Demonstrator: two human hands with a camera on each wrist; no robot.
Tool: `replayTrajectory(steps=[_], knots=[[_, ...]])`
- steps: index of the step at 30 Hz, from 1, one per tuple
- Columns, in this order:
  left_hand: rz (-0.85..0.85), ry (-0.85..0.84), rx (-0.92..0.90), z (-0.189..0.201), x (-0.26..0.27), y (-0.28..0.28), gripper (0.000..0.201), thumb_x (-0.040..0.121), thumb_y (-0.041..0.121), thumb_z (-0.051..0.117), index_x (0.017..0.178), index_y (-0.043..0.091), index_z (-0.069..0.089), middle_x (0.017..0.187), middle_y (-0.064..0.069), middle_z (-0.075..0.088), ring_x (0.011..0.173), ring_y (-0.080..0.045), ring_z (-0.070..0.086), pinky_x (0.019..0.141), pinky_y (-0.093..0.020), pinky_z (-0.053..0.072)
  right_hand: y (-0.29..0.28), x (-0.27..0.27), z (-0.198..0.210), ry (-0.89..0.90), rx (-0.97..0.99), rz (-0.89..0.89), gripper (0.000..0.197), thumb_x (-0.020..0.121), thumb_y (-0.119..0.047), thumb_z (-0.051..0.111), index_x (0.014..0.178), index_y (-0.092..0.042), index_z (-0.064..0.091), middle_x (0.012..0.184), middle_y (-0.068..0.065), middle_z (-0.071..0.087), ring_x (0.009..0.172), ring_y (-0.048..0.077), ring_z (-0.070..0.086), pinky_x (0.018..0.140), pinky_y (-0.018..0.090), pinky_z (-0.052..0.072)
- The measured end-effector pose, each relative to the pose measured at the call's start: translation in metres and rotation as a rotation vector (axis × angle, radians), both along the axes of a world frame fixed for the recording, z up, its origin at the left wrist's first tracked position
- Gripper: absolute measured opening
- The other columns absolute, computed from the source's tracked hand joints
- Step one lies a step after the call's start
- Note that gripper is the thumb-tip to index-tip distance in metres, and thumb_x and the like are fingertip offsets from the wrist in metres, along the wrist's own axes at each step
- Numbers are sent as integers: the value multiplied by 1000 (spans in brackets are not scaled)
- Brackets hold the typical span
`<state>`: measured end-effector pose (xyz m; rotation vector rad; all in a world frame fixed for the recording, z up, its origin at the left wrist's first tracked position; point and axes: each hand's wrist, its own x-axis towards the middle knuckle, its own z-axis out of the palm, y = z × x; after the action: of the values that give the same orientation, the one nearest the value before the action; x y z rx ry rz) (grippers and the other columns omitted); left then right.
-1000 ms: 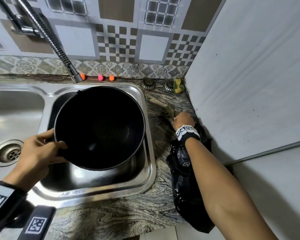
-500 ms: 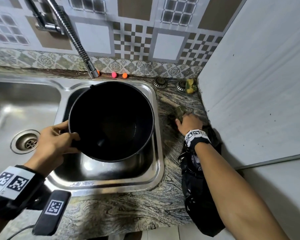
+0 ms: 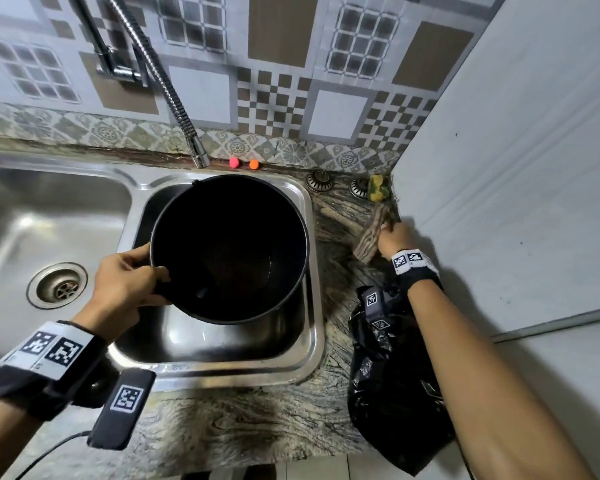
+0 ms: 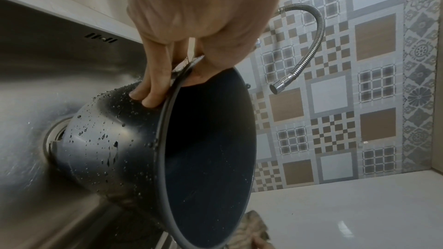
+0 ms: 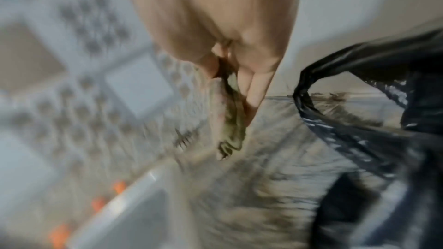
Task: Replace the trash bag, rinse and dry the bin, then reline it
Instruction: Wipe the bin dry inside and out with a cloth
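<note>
Patterned tiles back a marbled counter and a steel sink, where the black bin sits tilted in the basin at frame centre. My reading: rinsing is over and drying begins. The left hand clamps the bin's rim, thumb inside. At right, the right hand pinches a brownish cloth, a black trash bag lying below it. Next, the cloth must travel into the bin. Only the left wrist view shows droplets beading the bin's outer wall; the right wrist view, blurred, confirms the fingers closed on cloth.
</note>
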<state>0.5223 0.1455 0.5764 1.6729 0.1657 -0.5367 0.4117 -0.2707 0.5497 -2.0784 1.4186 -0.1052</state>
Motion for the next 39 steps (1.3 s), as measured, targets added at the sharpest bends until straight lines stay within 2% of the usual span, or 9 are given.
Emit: replayTrajectory(steps=[7, 12, 17, 20, 24, 27, 29, 33, 39], knots=[[24, 19, -69, -3, -3, 2, 53, 80, -24, 48, 113, 11, 73, 68, -5, 63, 55, -22, 60, 41, -27, 55, 21, -25, 81, -868, 647, -313, 49, 73, -37, 58, 114, -12, 70, 118, 12, 71, 99, 27, 71, 81, 41, 57], [49, 58, -128, -10, -9, 15, 56, 75, -23, 48, 108, 11, 77, 83, -11, 58, 72, -28, 53, 47, -33, 59, 111, -48, 152, -1059, 864, -29, 30, 98, -39, 48, 108, -18, 68, 111, 5, 73, 102, 22, 70, 94, 37, 52], [75, 93, -208, -22, -21, 20, 56, 73, -21, 52, 106, 16, 78, 85, -11, 62, 75, -29, 56, 51, -34, 59, 170, -42, 152, -846, 557, 165, 13, 88, -6, 67, 101, -8, 72, 102, 8, 76, 97, 22, 72, 87, 37, 57], [98, 116, -253, -26, -30, 17, 59, 75, -21, 53, 120, 11, 73, 77, -5, 66, 67, -25, 59, 54, -34, 59, 192, -37, 137, -763, 356, 220, 19, 83, -12, 75, 101, -9, 74, 105, 7, 76, 101, 22, 71, 94, 42, 55], [112, 128, -256, -33, -38, 14, 60, 76, -20, 56, 126, 10, 71, 69, -3, 67, 59, -19, 59, 60, -41, 62, 217, -30, 124, -408, -128, 415, 23, 80, -27, 75, 71, -8, 66, 68, 2, 65, 65, 18, 62, 62, 28, 44], [142, 114, -213, -39, -47, 9, 60, 76, -18, 57, 126, 13, 72, 83, -3, 71, 63, -15, 62, 66, -49, 63, 248, -23, 111, -162, -437, 653, 21, 82, -19, 66, 102, -17, 74, 84, 12, 73, 81, 33, 67, 69, 31, 48], [160, 95, -181, -42, -53, 8, 59, 78, -18, 58, 126, 14, 72, 82, -2, 69, 57, -9, 57, 67, -52, 63, 262, -19, 93, 104, -452, 782, 46, 83, -16, 60, 127, -30, 64, 107, 14, 72, 99, 36, 66, 84, 38, 53], [194, 100, -189, -47, -59, 9, 56, 79, -17, 61, 126, 12, 72, 87, -2, 70, 61, -9, 60, 65, -48, 63, 274, -24, 55, 507, -219, 975, 49, 89, -16, 56, 136, -30, 57, 132, 12, 59, 119, 34, 58, 98, 39, 49], [76, 2, -35, -39, -58, 13, 73, 78, -11, 59, 144, 22, 57, 104, -9, 75, 73, -17, 70, 56, -41, 63, 278, -22, 35, 693, -69, 1120, 53, 97, -31, 49, 149, -30, 40, 145, 11, 49, 128, 34, 51, 102, 40, 47]])
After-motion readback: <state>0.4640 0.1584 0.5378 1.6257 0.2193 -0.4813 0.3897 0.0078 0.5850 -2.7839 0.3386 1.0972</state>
